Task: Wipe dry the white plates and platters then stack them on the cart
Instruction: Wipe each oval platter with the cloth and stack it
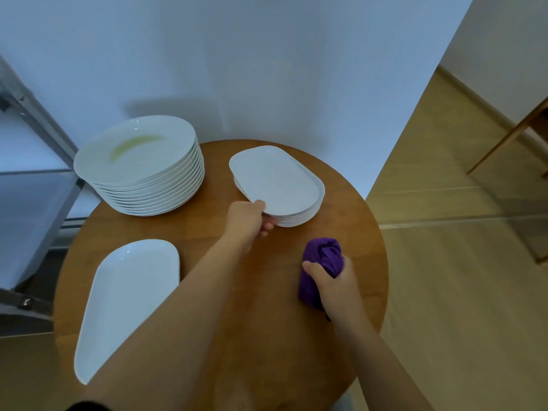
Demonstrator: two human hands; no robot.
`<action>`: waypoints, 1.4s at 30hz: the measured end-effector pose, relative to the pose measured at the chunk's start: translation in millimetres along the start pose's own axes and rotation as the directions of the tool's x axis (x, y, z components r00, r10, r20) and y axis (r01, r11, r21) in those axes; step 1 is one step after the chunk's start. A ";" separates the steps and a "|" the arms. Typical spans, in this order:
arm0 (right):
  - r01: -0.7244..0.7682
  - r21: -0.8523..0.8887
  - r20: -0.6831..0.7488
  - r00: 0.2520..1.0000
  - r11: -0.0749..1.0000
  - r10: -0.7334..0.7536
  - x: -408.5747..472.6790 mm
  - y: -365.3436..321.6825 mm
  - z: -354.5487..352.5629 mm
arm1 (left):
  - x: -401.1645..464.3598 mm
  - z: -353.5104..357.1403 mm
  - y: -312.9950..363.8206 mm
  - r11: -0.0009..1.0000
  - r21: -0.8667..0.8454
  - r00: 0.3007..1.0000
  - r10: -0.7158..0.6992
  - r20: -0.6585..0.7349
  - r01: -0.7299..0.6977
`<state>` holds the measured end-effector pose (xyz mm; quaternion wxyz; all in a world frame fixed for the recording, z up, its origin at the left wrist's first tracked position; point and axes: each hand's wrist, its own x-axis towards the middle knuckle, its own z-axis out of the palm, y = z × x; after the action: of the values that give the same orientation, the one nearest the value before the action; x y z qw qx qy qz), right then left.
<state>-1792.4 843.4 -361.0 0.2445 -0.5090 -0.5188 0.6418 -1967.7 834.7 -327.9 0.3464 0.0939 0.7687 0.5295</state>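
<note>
Both my forearms are bare from wrist to the lower frame edge. No rings, watch or bands show on my left hand (247, 218) or my right hand (333, 281). Far back from my left fingers (268, 225), a dark sleeve edge (86, 406) shows.

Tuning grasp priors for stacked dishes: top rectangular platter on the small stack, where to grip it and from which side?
Grip the top rectangular platter at its near rounded corner, coming from the near left, as the left hand does now: thumb on the rim, fingers under the lip. The raised rim overhangs the stack of platters below, so fingers can likely slip beneath. The right hand grips the purple cloth.
</note>
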 end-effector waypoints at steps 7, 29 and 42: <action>-0.037 0.288 -0.036 0.998 0.957 0.049 -23.7 -10.1 -0.1 | -63.2 -40.2 -28.5 0.998 -0.049 0.993 0.041 0.113 -0.036; -0.124 0.095 0.228 0.969 0.988 0.100 -113.0 -20.3 -10.6 | -151.6 -160.9 -75.8 0.678 -0.642 0.933 -0.243 0.265 0.359; 0.233 -0.812 0.045 0.939 0.535 -0.341 -135.7 15.3 50.5 | -194.3 -107.1 -95.6 0.760 -0.648 0.966 -0.199 -0.164 0.047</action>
<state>-1785.7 702.9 -323.6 0.1190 -0.5086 -0.8135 0.2556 -1869.8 614.8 -306.4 0.3035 -0.1405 0.5808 0.7421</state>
